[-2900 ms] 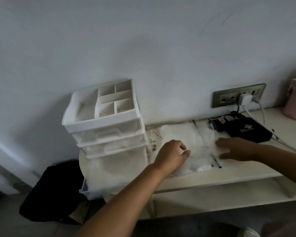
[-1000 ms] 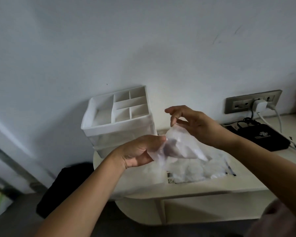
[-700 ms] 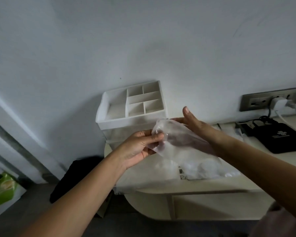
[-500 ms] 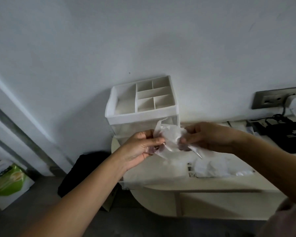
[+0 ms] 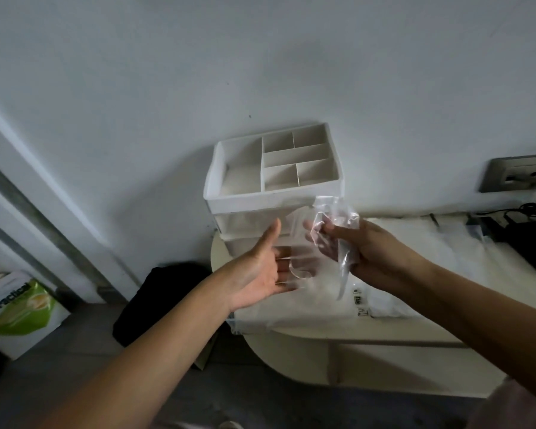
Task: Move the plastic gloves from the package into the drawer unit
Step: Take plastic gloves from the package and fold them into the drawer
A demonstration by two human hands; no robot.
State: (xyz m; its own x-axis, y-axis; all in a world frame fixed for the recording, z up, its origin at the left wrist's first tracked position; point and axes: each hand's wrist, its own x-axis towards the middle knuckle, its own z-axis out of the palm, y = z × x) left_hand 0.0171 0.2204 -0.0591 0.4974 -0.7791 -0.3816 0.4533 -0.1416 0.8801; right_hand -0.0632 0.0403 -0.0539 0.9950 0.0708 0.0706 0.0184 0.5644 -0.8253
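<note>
1. The right hand [image 5: 372, 249] is closed around a thin clear plastic glove [image 5: 338, 209], bunched in its fingers and held in the air just in front of the white plastic drawer unit [image 5: 273, 196], which stands at 12 o'clock from the hands
2. The left hand [image 5: 257, 274] lies open, palm up and thumb raised, with its straight fingers under the loose film at 9 o'clock of the glove. I'd use it to gather the hanging tail so nothing trails
3. The flat clear plastic package [image 5: 381, 305] lies on the cream counter [image 5: 384, 335] at 4 o'clock from the hands, well clear of the path
4. The drawers under the divided top tray look pushed in, though the film blurs them. If so, the free left hand should pull one out while the right keeps the glove
5. Film this light will likely cling and spring open, so fold it small, set it deep, and press it flat before letting go
</note>
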